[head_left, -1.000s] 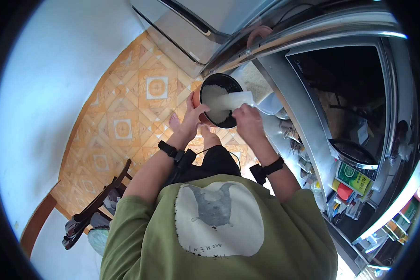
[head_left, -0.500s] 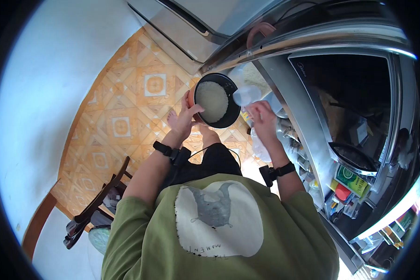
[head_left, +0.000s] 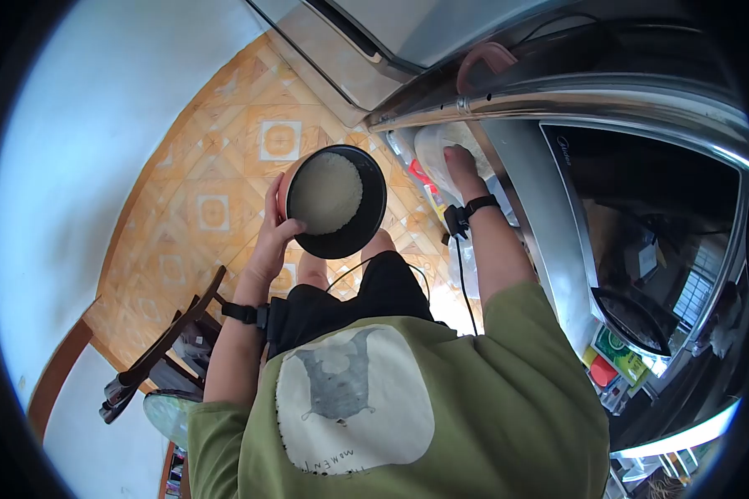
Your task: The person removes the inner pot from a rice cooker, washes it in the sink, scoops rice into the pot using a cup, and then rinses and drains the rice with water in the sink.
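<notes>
A dark round pot [head_left: 366, 208] with an orange outer wall holds white rice [head_left: 327, 194]. My left hand [head_left: 273, 237] grips it by the left side, the thumb over the rim and the fingers around the outside. To the right, my right hand [head_left: 463, 166] is closed at the opening of a pale translucent container [head_left: 429, 148] on the shelf under the counter. What its fingers hold is hidden. White grains show in that container behind the hand.
A dark Midea appliance [head_left: 641, 158] stands at the right beside a metal panel. Red and yellow packets [head_left: 424, 179] lie next to the container. A dark wooden chair [head_left: 171, 341] stands at lower left on the patterned tile floor [head_left: 216, 175].
The pot has moved left and slightly down with my left hand. My right hand has moved up and away from the pot, to the container; the clear cup beside the pot no longer shows there.
</notes>
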A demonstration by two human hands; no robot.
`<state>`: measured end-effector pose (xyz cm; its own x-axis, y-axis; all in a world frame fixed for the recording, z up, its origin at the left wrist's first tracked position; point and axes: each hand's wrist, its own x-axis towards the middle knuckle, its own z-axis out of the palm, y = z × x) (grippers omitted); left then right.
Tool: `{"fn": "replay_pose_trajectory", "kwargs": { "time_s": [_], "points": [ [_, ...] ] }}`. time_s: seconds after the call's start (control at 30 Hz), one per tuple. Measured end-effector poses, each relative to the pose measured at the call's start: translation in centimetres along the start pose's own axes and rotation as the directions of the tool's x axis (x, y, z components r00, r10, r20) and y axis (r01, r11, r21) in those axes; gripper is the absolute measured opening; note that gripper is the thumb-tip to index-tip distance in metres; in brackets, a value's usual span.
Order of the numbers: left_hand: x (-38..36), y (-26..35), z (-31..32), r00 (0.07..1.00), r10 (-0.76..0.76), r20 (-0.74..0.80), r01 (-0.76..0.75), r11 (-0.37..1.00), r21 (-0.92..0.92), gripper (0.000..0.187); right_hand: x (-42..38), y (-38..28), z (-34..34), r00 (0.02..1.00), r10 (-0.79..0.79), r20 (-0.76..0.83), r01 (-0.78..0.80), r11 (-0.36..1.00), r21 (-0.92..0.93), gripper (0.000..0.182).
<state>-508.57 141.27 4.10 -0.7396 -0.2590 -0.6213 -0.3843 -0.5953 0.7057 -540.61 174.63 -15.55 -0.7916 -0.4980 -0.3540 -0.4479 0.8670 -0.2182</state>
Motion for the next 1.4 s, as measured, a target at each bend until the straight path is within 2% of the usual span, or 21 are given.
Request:
{"fn": "replay_pose_trajectory", "kwargs": {
  "time_s": [0.1, 0.17, 0.2, 0.27, 0.3, 0.37, 0.4, 0.47, 0.57, 0.6, 0.63, 0.7, 0.73, 0.8, 0.93, 1.03, 1.1, 1.23, 1.3, 1.37, 1.4],
  "points": [
    [-0.7, 0.0, -0.1, 0.998, -0.055, -0.039, 0.058, 0.995, 0.079, 0.103, -2.1, -2.5, -3.2, 1.000, -0.004, -0.001, 0.004, 0.988, 0.155, 0.023],
    [-0.9, -0.1, 0.1, 0.995, -0.091, -0.031, 0.093, 0.992, 0.090, 0.102, -4.6, -2.1, -5.1, 0.987, 0.159, -0.002, -0.152, 0.944, 0.294, 0.027],
    [-0.8, -0.1, 0.2, 0.992, -0.126, -0.020, 0.128, 0.988, 0.088, 0.103, -5.6, -0.8, -5.1, 0.986, 0.165, -0.009, -0.156, 0.944, 0.292, 0.027],
    [-0.5, -0.3, 0.8, 0.987, -0.159, 0.004, 0.158, 0.983, 0.091, 0.104, -7.9, 0.8, -5.3, 0.962, 0.263, -0.073, -0.180, 0.812, 0.555, 0.018],
    [-0.1, -0.4, 1.4, 0.982, -0.189, -0.007, 0.189, 0.978, 0.094, 0.103, -8.9, 0.9, -5.5, 0.959, 0.272, -0.083, -0.182, 0.812, 0.555, 0.018],
    [0.4, -0.4, 2.8, 0.977, -0.215, -0.007, 0.215, 0.971, 0.102, 0.102, -11.2, 0.8, -5.9, 0.930, 0.300, -0.212, -0.038, 0.652, 0.758, 0.020],
    [0.4, -0.2, 3.5, 0.975, -0.220, 0.016, 0.218, 0.972, 0.091, 0.101, -12.3, -0.1, -6.7, 0.925, 0.308, -0.221, -0.036, 0.651, 0.759, 0.020],
    [0.8, -0.4, 4.7, 0.979, -0.198, 0.058, 0.195, 0.980, 0.051, 0.101, -14.4, -2.4, -8.5, 0.853, 0.512, -0.098, -0.185, 0.472, 0.862, 0.016],
    [1.6, -0.6, 5.2, 0.969, -0.217, 0.116, 0.212, 0.976, 0.056, 0.104, -18.3, -6.3, -10.6, 0.868, 0.436, -0.236, -0.032, 0.525, 0.851, 0.016],
    [1.6, -0.7, 5.6, 0.976, -0.186, 0.115, 0.183, 0.982, 0.039, 0.105, -19.6, -7.8, -11.2, 0.871, 0.349, -0.346, 0.030, 0.665, 0.746, 0.012],
    [1.3, -0.5, 6.0, 0.976, -0.183, 0.117, 0.179, 0.983, 0.045, 0.105, -21.1, -10.1, -12.5, 0.868, 0.352, -0.350, 0.033, 0.663, 0.748, 0.012],
    [0.9, 0.1, 6.1, 0.972, -0.198, 0.127, 0.195, 0.980, 0.038, 0.105, -23.2, -15.0, -15.3, 0.865, 0.006, -0.501, 0.208, 0.906, 0.369, 0.009],
    [1.3, -0.6, 5.5, 0.969, -0.199, 0.144, 0.193, 0.980, 0.059, 0.105, -23.6, -16.5, -15.4, 0.862, 0.014, -0.507, 0.204, 0.905, 0.372, 0.009],
    [1.2, -0.9, 4.5, 0.958, -0.224, 0.178, 0.216, 0.974, 0.064, 0.104, -24.4, -18.6, -15.3, 0.880, -0.148, -0.451, 0.269, 0.939, 0.217, 0.008],
    [0.6, -1.5, 3.0, 0.948, -0.219, 0.231, 0.217, 0.976, 0.033, 0.101, -25.5, -20.4, -14.5, 0.888, -0.083, -0.452, 0.211, 0.948, 0.240, 0.008],
    [-0.3, -1.4, 2.8, 0.952, -0.215, 0.219, 0.212, 0.977, 0.036, 0.100, -26.4, -21.2, -14.7, 0.856, -0.127, -0.502, 0.261, 0.943, 0.207, 0.008],
    [-1.0, -1.2, 2.7, 0.945, -0.235, 0.229, 0.231, 0.972, 0.044, 0.100, -27.1, -22.0, -15.0, 0.876, -0.195, -0.442, 0.311, 0.927, 0.208, 0.007],
    [-2.5, -1.2, 2.8, 0.933, -0.271, 0.239, 0.262, 0.963, 0.069, 0.096, -27.7, -22.0, -15.2, 0.862, -0.179, -0.474, 0.323, 0.915, 0.242, 0.007],
    [-2.6, -2.4, 2.3, 0.933, -0.253, 0.256, 0.253, 0.967, 0.033, 0.093, -28.6, -22.0, -15.8, 0.872, -0.044, -0.488, 0.291, 0.847, 0.444, 0.008],
    [-2.5, -3.2, 1.8, 0.925, -0.244, 0.290, 0.253, 0.967, 0.008, 0.091, -29.9, -21.3, -16.8, 0.841, -0.024, -0.540, 0.306, 0.845, 0.439, 0.009],
    [-2.4, -3.2, 1.3, 0.922, -0.152, 0.356, 0.169, 0.985, -0.018, 0.094, -30.7, -21.1, -17.6, 0.811, -0.022, -0.584, 0.329, 0.843, 0.425, 0.010]
  ]
}}
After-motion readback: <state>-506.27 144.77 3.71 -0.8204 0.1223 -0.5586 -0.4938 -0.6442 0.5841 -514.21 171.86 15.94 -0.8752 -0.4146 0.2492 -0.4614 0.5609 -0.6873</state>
